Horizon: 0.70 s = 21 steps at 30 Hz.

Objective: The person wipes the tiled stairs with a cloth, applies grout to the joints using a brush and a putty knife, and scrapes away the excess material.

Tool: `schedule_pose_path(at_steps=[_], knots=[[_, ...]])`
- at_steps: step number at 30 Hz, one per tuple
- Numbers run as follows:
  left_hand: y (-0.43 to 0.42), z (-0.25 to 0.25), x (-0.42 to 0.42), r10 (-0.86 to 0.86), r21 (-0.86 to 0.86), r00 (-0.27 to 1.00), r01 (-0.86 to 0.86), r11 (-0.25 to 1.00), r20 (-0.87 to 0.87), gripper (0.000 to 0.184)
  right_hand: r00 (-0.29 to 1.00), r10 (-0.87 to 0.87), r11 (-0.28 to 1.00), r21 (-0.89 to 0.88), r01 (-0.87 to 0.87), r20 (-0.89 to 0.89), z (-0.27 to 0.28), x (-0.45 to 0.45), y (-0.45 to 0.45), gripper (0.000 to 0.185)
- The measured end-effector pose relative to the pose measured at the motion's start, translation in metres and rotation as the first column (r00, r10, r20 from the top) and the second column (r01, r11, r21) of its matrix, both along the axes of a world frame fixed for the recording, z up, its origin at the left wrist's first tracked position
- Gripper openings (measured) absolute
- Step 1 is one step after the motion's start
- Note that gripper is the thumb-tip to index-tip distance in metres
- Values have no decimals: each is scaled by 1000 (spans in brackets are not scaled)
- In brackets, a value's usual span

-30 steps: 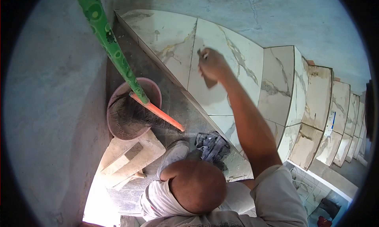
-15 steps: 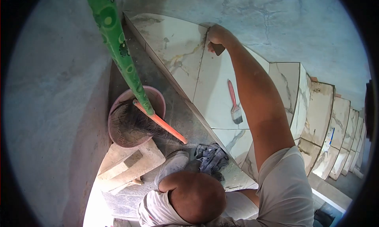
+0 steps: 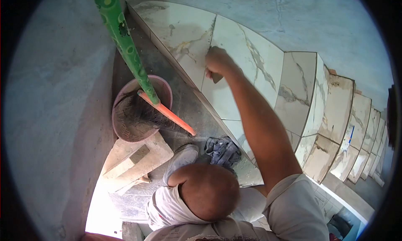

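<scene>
White tile: grey-and-gold-veined slabs (image 3: 247,52) form the broad surface under the right hand; a dark seam (image 3: 212,35) between 2 of them runs from about 12 to 6 o'clock.
Right hand: the right hand (image 3: 218,61) is closed in a grip, knuckles up, fingers curled around the flat scraper (image 3: 217,77); near the seam. Contact of fingers with tile: cannot tell.
Flat scraper: grey-brown, mostly covered by the fist; visible part projects at 6 o'clock of the hand. Contact with tile: cannot tell.
Forearm: bare forearm (image 3: 259,119) crosses the slabs towards 5 o'clock.
Left hand: out of view; state cannot tell.
Tub: pink-rimmed tub (image 3: 127,130), at 8 o'clock from the right hand, on the floor side of the slab edge. Contents: dark bristles (image 3: 140,111); inner wall dusty.
Poles: green patterned pole (image 3: 130,52) rises from the tub to 11 o'clock; orange rod (image 3: 173,117) crosses the rim to 4 o'clock.
Block: pale block (image 3: 157,155) with 1 recess, at 6 o'clock of the tub.
Cloth: crumpled grey cloth (image 3: 222,151), at 6 o'clock from the hand, beside the slab edge.
Stairs: tiled steps (image 3: 337,102), at 4 o'clock from the hand.
</scene>
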<state>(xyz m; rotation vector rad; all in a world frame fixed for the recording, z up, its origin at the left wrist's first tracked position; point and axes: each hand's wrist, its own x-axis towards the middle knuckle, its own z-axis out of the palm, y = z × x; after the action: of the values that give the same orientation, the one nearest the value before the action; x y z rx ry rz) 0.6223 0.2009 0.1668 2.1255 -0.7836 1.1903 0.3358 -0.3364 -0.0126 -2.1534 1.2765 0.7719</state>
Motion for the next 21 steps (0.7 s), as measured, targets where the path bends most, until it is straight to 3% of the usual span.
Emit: schedule_pose_path(at_steps=[1, 3, 5, 6, 8, 10, 11, 13, 15, 16, 18, 19, 21], knots=[[0, -1, 0, -4, -2, 1000, 4, 1000, 3, 76, 987, -161, 982, 98, 159, 17, 15, 3, 17, 28], [0, 0, 1, -17, -7, 1000, 17, 1000, -7, 76, 999, -32, 998, 59, 32, 0, 2, -18, 51, 27], [0, 0, 3, -27, -9, 1000, 27, 1000, -7, 76, 922, 363, 931, 23, -363, -138, 8, -34, 79, 26], [-1, 0, 3, -33, -7, 999, 33, 999, -4, 76, 924, 356, 934, 15, -357, -137, 26, -33, 88, 26], [2, -3, -1, -29, -14, 1000, 29, 999, -6, 77, 1000, 24, 982, 188, -21, -16, 59, -34, 89, 25], [3, -4, -1, -34, -7, 999, 34, 999, -19, 77, 901, 427, 903, 20, -430, 81, 67, -41, 58, 29], [3, -4, -2, -37, -8, 999, 37, 999, -19, 77, 838, -457, 866, 366, 342, 299, 12, -56, 39, 27], [4, -4, -4, -33, -13, 999, 33, 999, -15, 77, 899, -405, 883, 326, 338, 166, 15, -23, 3, 22], [7, -4, -6, -22, -18, 1000, 21, 1000, -13, 77, 829, -544, 824, 269, 499, 128, 7, -5, -11, 22], [7, -5, -7, -17, -23, 1000, 17, 1000, -12, 77, 834, -537, 828, 270, 492, 128, 6, 0, -13, 22], [6, -4, -6, -16, -12, 1000, 16, 1000, -16, 77, 944, -331, 938, 107, 331, -17, 7, 5, -10, 30], [6, -3, -6, -17, -7, 1000, 17, 1000, -21, 77, 943, -333, 936, 114, 333, -22, 6, 5, -6, 30], [4, -2, -5, -20, -5, 999, 20, 1000, -27, 78, 995, -79, 991, 100, 84, -54, 2, 1, -1, 21]])
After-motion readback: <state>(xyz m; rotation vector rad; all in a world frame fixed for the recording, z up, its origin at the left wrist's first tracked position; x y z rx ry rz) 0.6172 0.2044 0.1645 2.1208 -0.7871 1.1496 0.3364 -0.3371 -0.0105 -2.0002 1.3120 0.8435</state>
